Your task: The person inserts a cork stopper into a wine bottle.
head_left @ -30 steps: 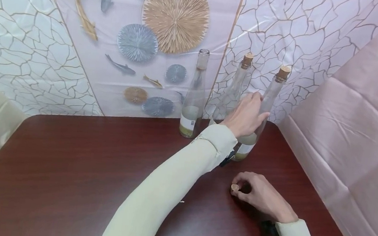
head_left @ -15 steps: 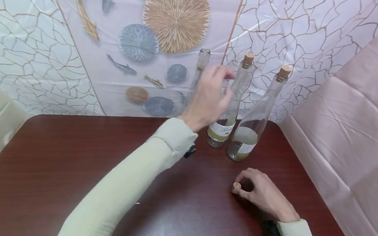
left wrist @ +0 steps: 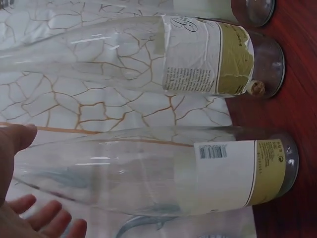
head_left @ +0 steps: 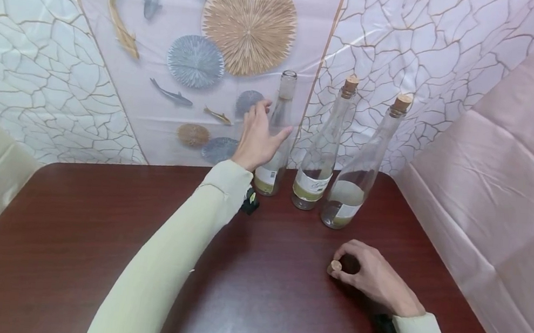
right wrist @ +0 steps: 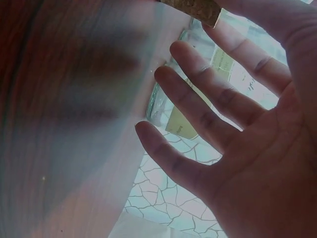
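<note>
An uncorked clear glass bottle (head_left: 283, 111) stands at the back, its label low on the body. Beside its neck my left hand (head_left: 257, 139) reaches up with fingers spread; the left wrist view shows the thumb and fingers (left wrist: 44, 214) apart around the bottle's upper part, and I cannot tell whether they touch it. Between thumb and index finger, my right hand (head_left: 375, 275) pinches a cork (head_left: 334, 266) at the tabletop. The right wrist view shows that cork (right wrist: 195, 10) at its top edge, with the other fingers extended.
Two corked bottles stand to the right: a middle bottle (head_left: 319, 155) and a right bottle (head_left: 361, 171) nearest the pink side cloth (head_left: 505, 175). All stand on a dark red wooden table (head_left: 95, 224). Patterned cloth (head_left: 63, 58) hangs behind the back edge.
My left hand has left the right corked bottle and moved leftward to the uncorked one, its fingers spread. The right hand stays almost still with the cork.
</note>
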`<state>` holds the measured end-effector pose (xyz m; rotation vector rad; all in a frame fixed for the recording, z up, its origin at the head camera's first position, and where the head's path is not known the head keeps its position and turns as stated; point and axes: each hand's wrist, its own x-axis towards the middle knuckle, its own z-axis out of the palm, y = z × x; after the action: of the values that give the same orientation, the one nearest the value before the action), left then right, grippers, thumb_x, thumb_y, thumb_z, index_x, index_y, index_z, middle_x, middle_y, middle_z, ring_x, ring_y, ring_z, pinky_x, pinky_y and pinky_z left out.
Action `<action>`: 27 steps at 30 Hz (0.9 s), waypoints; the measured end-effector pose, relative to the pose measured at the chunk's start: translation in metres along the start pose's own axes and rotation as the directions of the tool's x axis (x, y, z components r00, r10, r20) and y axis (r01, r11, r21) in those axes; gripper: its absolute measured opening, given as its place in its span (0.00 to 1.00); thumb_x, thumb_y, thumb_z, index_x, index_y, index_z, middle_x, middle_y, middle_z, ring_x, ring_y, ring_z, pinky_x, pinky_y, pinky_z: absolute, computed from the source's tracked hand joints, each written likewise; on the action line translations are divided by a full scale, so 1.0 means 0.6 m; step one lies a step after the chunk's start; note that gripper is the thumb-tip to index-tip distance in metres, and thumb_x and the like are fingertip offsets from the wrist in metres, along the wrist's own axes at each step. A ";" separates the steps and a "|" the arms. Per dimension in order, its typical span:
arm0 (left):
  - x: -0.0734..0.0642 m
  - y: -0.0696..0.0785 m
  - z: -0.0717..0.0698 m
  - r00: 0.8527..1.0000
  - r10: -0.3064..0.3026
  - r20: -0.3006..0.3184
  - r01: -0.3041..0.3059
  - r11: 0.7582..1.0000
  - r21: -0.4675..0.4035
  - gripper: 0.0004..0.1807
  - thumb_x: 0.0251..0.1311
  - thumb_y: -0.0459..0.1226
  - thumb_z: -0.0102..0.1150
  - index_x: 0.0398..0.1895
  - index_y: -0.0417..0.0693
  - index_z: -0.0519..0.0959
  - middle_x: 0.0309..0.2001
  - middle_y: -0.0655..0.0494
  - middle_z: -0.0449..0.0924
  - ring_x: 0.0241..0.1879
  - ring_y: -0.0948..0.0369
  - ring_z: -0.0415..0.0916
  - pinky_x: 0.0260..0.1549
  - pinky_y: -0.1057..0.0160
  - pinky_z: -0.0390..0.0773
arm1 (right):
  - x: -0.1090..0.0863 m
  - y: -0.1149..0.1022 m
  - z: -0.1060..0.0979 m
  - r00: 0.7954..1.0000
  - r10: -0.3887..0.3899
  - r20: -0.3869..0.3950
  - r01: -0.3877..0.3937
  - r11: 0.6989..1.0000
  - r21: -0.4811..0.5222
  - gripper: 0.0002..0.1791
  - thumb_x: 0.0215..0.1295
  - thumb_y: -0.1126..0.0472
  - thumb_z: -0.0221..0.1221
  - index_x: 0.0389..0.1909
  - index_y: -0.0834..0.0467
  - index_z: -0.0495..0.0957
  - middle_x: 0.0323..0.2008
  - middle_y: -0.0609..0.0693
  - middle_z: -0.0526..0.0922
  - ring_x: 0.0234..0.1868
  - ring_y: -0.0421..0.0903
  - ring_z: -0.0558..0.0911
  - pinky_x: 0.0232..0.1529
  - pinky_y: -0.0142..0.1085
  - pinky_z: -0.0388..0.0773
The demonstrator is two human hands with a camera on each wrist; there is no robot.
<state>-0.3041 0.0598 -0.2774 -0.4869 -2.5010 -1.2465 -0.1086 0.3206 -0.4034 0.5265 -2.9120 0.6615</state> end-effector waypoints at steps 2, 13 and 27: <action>0.005 -0.005 0.007 0.999 -0.008 0.031 0.008 1.000 -0.017 0.36 0.62 0.50 0.60 0.67 0.47 0.58 0.62 0.49 0.67 0.63 0.54 0.63 0.63 0.59 0.65 | 0.000 0.000 0.001 1.000 -0.008 0.004 0.008 1.000 0.007 0.12 0.50 0.57 0.72 0.31 0.43 0.77 0.32 0.36 0.78 0.37 0.39 0.78 0.43 0.37 0.77; 0.012 -0.021 0.017 0.999 -0.021 0.047 0.025 0.996 -0.090 0.26 0.64 0.50 0.57 0.60 0.48 0.68 0.55 0.51 0.77 0.58 0.55 0.73 0.59 0.59 0.70 | 0.003 -0.005 0.007 0.999 -0.037 -0.021 0.036 0.999 -0.020 0.10 0.52 0.54 0.71 0.32 0.42 0.79 0.33 0.35 0.78 0.40 0.37 0.78 0.45 0.33 0.75; -0.023 -0.028 -0.010 0.996 0.061 0.067 -0.056 0.995 -0.077 0.23 0.64 0.53 0.55 0.57 0.52 0.70 0.53 0.55 0.78 0.52 0.55 0.68 0.52 0.57 0.70 | 0.003 -0.009 0.004 0.994 -0.060 -0.088 0.053 0.995 -0.086 0.10 0.51 0.50 0.71 0.30 0.40 0.79 0.38 0.35 0.76 0.47 0.34 0.71 0.50 0.29 0.67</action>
<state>-0.2981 0.0433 -0.2919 -0.6273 -2.4845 -1.3264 -0.1083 0.3148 -0.4031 0.5519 -2.8147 0.5388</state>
